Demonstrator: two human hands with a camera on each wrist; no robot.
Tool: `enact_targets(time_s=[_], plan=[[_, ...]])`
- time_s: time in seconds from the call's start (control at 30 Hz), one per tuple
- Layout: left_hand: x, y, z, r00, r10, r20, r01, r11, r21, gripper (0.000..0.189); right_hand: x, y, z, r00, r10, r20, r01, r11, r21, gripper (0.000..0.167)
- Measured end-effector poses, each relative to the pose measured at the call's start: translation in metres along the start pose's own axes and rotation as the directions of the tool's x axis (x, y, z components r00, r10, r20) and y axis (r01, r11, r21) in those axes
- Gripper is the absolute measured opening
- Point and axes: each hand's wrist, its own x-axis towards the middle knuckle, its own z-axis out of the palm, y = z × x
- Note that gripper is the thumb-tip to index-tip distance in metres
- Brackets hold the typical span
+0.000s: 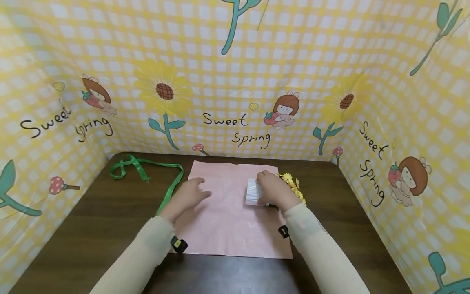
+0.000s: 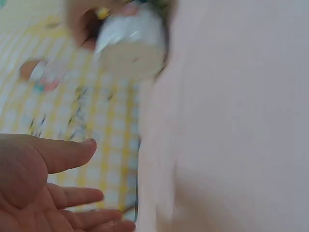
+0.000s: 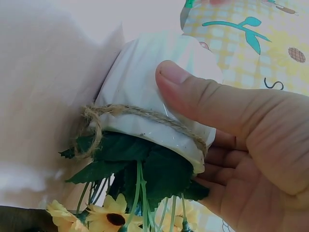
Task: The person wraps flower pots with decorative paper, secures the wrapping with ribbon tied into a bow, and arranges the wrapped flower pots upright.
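Observation:
My right hand [image 1: 275, 190] grips a white ribbed flower pot [image 1: 251, 192] above the right part of a pink paper sheet [image 1: 227, 232]. The thumb lies along the pot's side in the right wrist view. Brown twine [image 3: 154, 116] is tied round the pot near its rim. Green leaves [image 3: 166, 169] and yellow flowers [image 3: 108, 212] come out of it. The pot is tipped over, its flowers toward the right and its round base [image 2: 133, 59] facing the left wrist camera. Over the sheet's left side, my left hand [image 1: 186, 198] holds nothing, fingers spread.
A green ribbon [image 1: 139, 167] lies in loose curves on the dark wooden table [image 1: 88, 216], left of the sheet, and runs toward the left forearm. Yellow checked cloth walls [image 1: 235, 81] stand behind and at both sides of the table.

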Motion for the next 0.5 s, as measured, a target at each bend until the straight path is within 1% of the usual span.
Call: enact_targets(time_s=[0.1,0.17,0.2,0.23,0.27,0.3,0.33,0.4,0.43,0.5], plan=[[-0.014,-0.022,-0.014,0.995,-0.095,0.02,0.095,0.995,-0.038,0.071,-0.001,0.003,0.002,1.0,0.004,0.003,-0.004,1.0,0.013,0.069],[-0.022,-0.032,-0.018,0.989,-0.142,0.043,0.144,0.987,-0.067,0.075,-0.002,0.006,0.003,1.0,0.002,-0.001,-0.002,1.0,0.019,0.07],[-0.025,-0.036,-0.02,0.984,-0.167,0.06,0.172,0.98,-0.097,0.077,-0.002,0.007,0.003,1.0,-0.002,-0.003,0.002,1.0,0.019,0.07],[-0.028,-0.039,-0.021,0.979,-0.189,0.079,0.199,0.969,-0.146,0.079,-0.002,0.007,0.004,1.0,-0.005,-0.007,0.005,1.0,0.022,0.07],[-0.03,-0.042,-0.022,0.973,-0.211,0.097,0.227,0.953,-0.2,0.081,-0.002,0.008,0.004,1.0,-0.008,-0.011,0.009,1.0,0.024,0.07],[-0.032,-0.044,-0.023,0.966,-0.231,0.116,0.254,0.932,-0.26,0.084,-0.002,0.008,0.004,1.0,-0.012,-0.016,0.013,1.0,0.028,0.071],[-0.033,-0.046,-0.023,0.958,-0.251,0.137,0.283,0.903,-0.324,0.084,-0.002,0.008,0.004,1.0,-0.014,-0.019,0.014,0.999,0.032,0.071],[-0.035,-0.051,-0.023,0.943,-0.285,0.175,0.333,0.837,-0.435,0.085,-0.002,0.008,0.004,1.0,-0.019,-0.019,0.02,0.999,0.041,0.071],[-0.035,-0.053,-0.023,0.935,-0.299,0.192,0.355,0.804,-0.478,0.084,-0.002,0.007,0.004,1.0,-0.02,-0.017,0.021,0.999,0.048,0.071],[-0.035,-0.057,-0.023,0.925,-0.312,0.216,0.379,0.763,-0.524,0.082,-0.002,0.006,0.005,1.0,-0.024,-0.012,0.025,0.998,0.056,0.071]])
